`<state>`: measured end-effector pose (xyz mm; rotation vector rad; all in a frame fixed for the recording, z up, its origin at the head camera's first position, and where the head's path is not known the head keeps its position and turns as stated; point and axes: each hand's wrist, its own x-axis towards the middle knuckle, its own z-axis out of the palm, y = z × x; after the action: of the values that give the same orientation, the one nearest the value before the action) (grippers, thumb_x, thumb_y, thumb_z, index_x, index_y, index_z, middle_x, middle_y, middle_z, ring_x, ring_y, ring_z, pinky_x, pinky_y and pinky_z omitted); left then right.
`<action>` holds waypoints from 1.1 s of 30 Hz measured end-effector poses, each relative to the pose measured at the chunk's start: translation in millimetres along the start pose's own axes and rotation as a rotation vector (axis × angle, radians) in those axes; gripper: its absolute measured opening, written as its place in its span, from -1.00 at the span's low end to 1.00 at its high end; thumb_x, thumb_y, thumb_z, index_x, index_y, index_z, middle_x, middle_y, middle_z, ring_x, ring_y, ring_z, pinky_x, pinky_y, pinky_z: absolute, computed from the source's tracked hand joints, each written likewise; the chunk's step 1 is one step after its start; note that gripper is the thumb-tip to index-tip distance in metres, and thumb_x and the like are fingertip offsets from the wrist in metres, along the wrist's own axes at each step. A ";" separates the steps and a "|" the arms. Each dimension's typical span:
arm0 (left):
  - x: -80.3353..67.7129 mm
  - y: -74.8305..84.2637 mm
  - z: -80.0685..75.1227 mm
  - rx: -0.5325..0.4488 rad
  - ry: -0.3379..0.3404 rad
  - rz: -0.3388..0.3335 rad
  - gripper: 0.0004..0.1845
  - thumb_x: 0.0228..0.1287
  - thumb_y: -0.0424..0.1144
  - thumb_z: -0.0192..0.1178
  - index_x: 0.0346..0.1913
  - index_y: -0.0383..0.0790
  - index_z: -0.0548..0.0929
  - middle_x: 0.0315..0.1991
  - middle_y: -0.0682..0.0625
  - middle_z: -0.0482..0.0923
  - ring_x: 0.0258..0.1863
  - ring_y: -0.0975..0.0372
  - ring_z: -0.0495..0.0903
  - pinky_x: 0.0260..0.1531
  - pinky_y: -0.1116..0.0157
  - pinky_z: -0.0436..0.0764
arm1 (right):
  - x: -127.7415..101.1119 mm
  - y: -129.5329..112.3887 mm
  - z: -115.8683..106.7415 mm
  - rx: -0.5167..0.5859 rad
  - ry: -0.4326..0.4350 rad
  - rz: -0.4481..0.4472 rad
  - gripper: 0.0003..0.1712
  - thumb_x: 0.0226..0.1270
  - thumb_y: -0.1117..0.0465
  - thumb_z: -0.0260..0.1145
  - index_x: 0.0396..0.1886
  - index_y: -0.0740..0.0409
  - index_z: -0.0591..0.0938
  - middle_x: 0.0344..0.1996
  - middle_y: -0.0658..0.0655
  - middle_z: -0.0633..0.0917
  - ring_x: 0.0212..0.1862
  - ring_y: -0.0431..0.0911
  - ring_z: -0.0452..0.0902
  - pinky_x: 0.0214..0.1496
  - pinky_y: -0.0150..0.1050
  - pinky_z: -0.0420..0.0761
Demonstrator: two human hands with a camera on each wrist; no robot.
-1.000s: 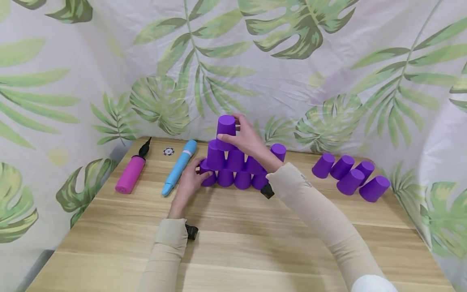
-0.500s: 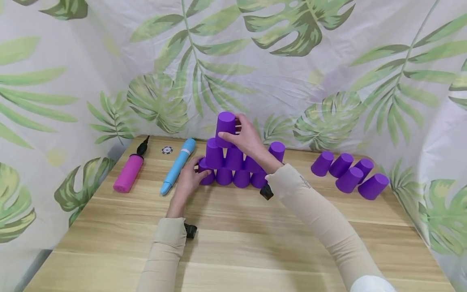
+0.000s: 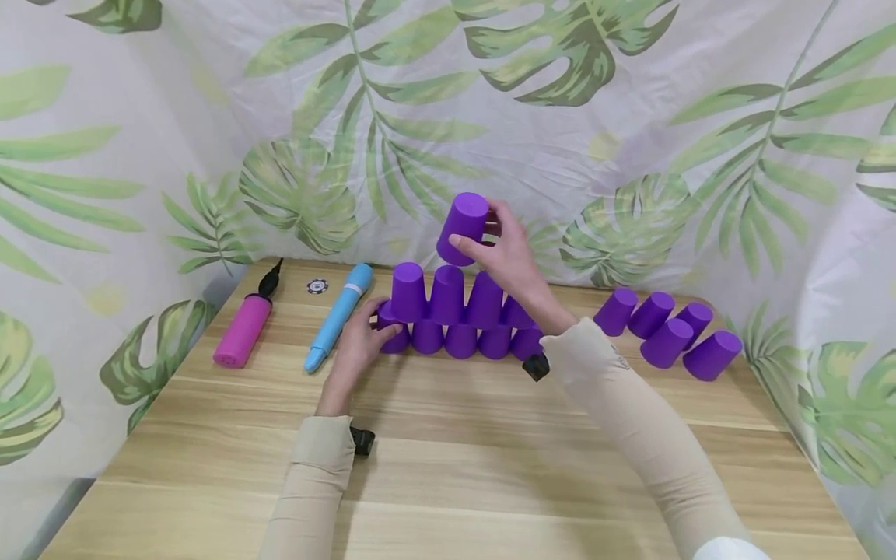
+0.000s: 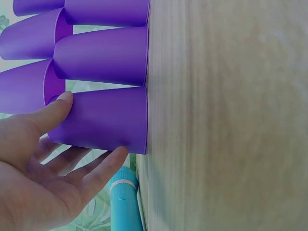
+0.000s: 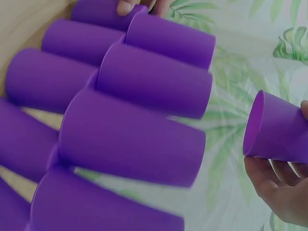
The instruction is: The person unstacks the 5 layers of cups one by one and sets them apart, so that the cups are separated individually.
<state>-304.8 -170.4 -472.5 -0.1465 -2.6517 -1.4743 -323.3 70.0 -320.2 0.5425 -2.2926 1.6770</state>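
Observation:
My right hand (image 3: 516, 260) grips a purple cup (image 3: 463, 229) upside down and slightly tilted, in the air above the stack. The right wrist view shows the mouth of this held cup (image 5: 276, 127), apart from the others. Below it, purple cups stand mouth-down in two rows: a lower row (image 3: 427, 339) on the table and an upper row (image 3: 446, 295) bridging the gaps between them. My left hand (image 3: 358, 336) holds the leftmost lower cup (image 4: 101, 118), thumb on one side and fingers on the other. My right forearm partly hides the stack's right end.
Several more purple cups (image 3: 666, 344) stand mouth-down at the table's right. To the left lie a blue tube-shaped pump (image 3: 339, 315), a pink pump (image 3: 243, 330) with a black nozzle, and a poker chip (image 3: 318, 286). A leaf-patterned cloth (image 3: 420, 117) hangs behind the wooden table (image 3: 448, 467).
My right hand has lifted the cup off the left end of the upper row, carrying it up and rightward with a slight tilt. The left hand stays at the leftmost lower cup.

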 end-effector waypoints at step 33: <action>3.3 -1.4 1.0 -0.002 -0.009 0.015 -0.41 0.27 -0.33 0.27 0.34 -0.32 0.35 0.22 -0.32 0.43 0.23 -0.10 0.40 0.20 -0.02 0.47 | -65.0 60.4 -142.9 -0.029 0.434 0.124 -0.35 0.17 0.07 0.45 0.24 0.02 0.42 0.02 0.00 0.54 0.11 -0.09 0.46 0.14 -0.24 0.54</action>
<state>-308.3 -170.2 -473.7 -0.1732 -2.6509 -1.4749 -293.8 231.9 -355.0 0.0205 -2.0596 1.6187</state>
